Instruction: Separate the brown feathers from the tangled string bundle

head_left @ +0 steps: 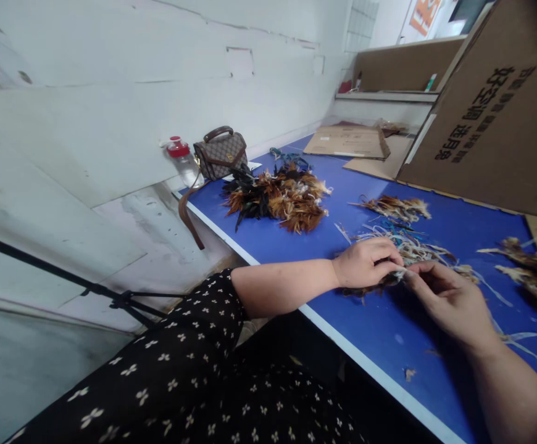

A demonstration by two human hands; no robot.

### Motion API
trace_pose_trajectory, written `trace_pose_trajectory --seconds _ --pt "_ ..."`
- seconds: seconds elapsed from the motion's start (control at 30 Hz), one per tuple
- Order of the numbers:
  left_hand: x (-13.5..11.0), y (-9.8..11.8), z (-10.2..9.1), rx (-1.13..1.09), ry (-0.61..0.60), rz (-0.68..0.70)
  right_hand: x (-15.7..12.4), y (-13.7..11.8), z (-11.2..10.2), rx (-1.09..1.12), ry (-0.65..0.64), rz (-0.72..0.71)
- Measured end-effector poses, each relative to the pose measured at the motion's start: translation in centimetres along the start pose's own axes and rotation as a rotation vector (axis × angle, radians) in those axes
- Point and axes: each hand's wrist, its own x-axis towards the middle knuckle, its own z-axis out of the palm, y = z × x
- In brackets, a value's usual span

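Observation:
My left hand (368, 264) is closed over a bundle of brown feathers (365, 291) whose dark tips show below the palm. My right hand (456, 299) meets it from the right, thumb and forefinger pinched at the pale tied end of the same bundle. The fingertips of both hands almost touch, and the exact hold between them is partly hidden. Just behind the hands lies a tangle of whitish strips and feathers (423, 251). Farther back rests another small brown feather bunch (395, 208).
A big pile of brown and black feathers (291, 200) lies left on the blue table (268, 243). Behind it stand a brown handbag (222, 154) and a red-capped bottle (186, 163). More feathers (534, 271) lie right, before a large cardboard panel (486, 123). Flat cardboard (347, 140) lies behind.

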Motion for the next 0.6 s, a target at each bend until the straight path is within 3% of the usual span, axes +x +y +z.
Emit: trace_pose_trajectory --seconds 0.17,0.3,0.5,0.6 --pt "0.2 0.6 -0.4 0.012 -0.098 -0.045 0.3 0.8 -0.3 -0.263 0.146 -0.088" --pt "0.4 1.2 -0.6 -0.058 -0.244 -0.081 0.3 1.2 -0.5 -0.463 0.167 -0.127" --pt "0.6 1.3 -0.8 -0.100 -0.193 -0.231 0.0 0.6 -0.3 -0.693 0.220 -0.145" --pt "0.8 1.2 -0.9 -0.110 -0.264 -0.228 0.1 0.1 0.0 -0.787 0.228 -0.168"
